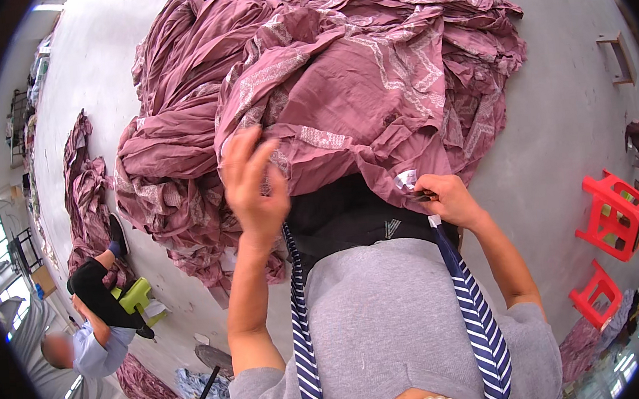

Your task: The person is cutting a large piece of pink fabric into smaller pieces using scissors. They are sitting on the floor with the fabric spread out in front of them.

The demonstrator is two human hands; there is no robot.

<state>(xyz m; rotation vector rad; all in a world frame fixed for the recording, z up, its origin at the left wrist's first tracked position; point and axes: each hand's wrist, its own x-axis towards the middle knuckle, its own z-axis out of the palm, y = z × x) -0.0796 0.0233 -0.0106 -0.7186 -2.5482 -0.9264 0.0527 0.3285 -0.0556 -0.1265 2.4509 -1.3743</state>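
Observation:
A large heap of dusty-pink fabric (348, 85) with white patterned bands lies in front of me, its near edge draped over my lap. My left hand (253, 190) is raised in front of the cloth, fingers apart and slightly blurred, with nothing visible in it. My right hand (451, 202) is closed around a small dark tool (423, 195), perhaps thread snips; most of it is hidden by the fingers. Its tip is beside a white label (406, 180) at the near corner of the fabric.
Two red plastic stools (615, 215) stand on the pale floor (547, 129) at the right, near a small wooden frame (616, 60). To the left, a person (103, 314) sits by a green stool (138, 300) and a strip of pink cloth (81, 181).

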